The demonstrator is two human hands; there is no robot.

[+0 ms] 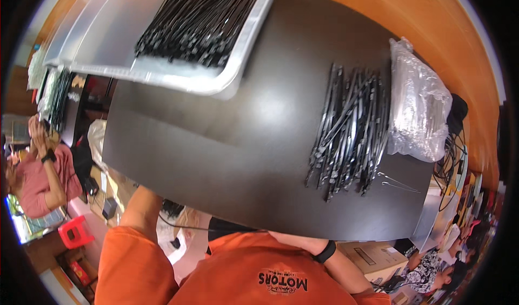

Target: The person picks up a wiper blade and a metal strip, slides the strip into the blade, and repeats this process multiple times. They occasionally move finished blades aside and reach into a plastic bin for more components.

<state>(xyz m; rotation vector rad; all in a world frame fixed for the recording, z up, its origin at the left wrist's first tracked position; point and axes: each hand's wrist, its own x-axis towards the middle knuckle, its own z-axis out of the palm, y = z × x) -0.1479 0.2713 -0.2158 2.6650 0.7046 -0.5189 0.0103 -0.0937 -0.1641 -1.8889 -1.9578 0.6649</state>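
Observation:
My right hand [294,241] rests at the table's near edge, a black band round its wrist. The edge hides its fingers. My left forearm [143,210] reaches under the table's left part, and the hand there is out of sight. Nearest on the dark tabletop [232,191], to the right, lies a loose pile of thin black strips [351,132], some crossing others. Two thin, pale wire-like pieces [399,185] lie beside the pile's near end.
A translucent plastic bin [227,83] at the far left holds many similar black strips [200,24]. A clear plastic bag [419,99] of long pieces lies along the right edge. Dark cables [453,164] hang beyond it. Another person [46,175] works at the left; a red stool [75,231] stands nearby.

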